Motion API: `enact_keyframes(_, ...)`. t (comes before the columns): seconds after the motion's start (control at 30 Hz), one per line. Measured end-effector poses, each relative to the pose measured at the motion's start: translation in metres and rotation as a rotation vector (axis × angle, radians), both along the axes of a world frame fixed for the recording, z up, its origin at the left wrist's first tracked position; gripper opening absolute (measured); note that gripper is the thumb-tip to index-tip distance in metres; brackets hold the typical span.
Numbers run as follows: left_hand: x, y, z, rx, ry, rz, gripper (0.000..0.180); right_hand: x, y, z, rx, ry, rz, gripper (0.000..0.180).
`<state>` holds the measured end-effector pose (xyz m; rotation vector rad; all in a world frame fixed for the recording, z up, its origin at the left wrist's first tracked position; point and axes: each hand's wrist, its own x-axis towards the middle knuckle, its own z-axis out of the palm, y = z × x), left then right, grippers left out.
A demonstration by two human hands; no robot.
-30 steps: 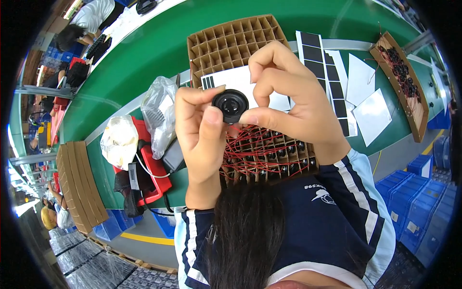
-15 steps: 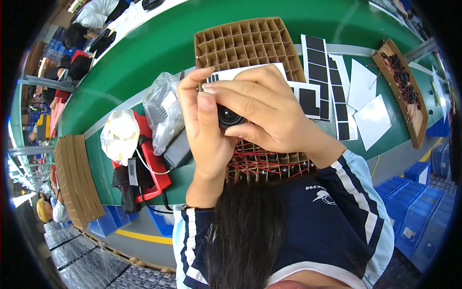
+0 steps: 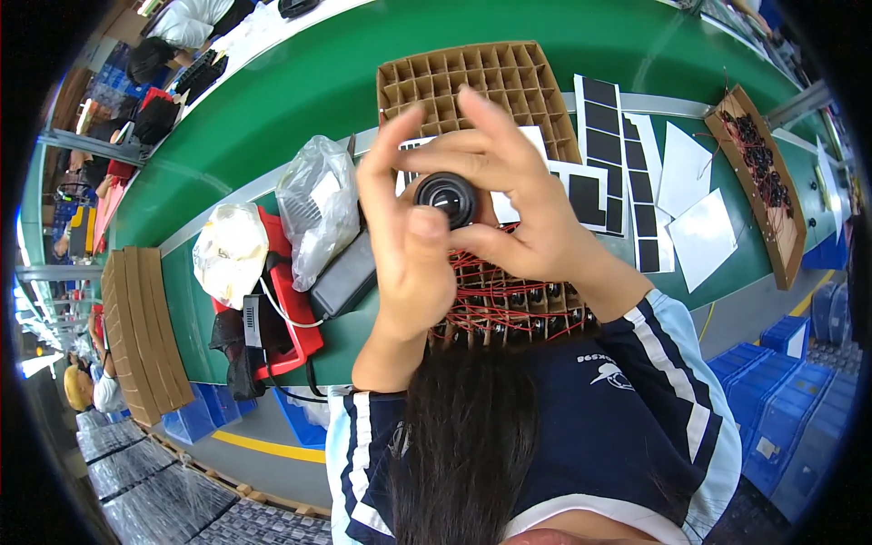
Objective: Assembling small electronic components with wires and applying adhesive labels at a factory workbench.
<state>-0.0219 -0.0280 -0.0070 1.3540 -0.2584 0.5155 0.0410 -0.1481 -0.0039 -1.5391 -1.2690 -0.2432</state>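
While the small round black speaker [image 3: 446, 199] is held above the tray of red-wired speakers [image 3: 509, 304], it should be steadied by the left hand [image 3: 411, 263], pinched at its rim, and turned gently by the right hand [image 3: 522, 213], grasping opposite.

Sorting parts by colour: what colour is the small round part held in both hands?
Black, with a glossy centre; the round part shows best in the head view.
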Motion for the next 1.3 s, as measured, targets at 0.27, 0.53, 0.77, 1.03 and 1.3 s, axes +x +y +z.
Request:
enact_keyframes(0.27,0.001,-0.012,0.003,0.216,-0.156,0.302,0.040,-0.007,0.002,-0.003,0.147,0.355,0.197,0.037)
enact_keyframes(0.53,0.000,0.002,0.009,0.192,-0.055,-0.080,0.065,-0.007,0.003,0.001,0.329,0.740,0.536,0.055)
enact_keyframes(0.77,-0.007,0.000,0.010,0.103,0.062,-0.092,0.054,-0.008,0.005,0.003,0.177,0.748,0.354,0.054)
enact_keyframes(1.03,0.000,0.008,0.009,0.374,0.035,-0.115,0.051,-0.004,0.004,0.000,0.250,0.746,0.386,0.048)
enact_keyframes(1.3,-0.004,0.021,0.012,-0.049,0.198,-0.202,0.023,0.017,-0.017,0.005,0.348,0.612,0.343,0.032)
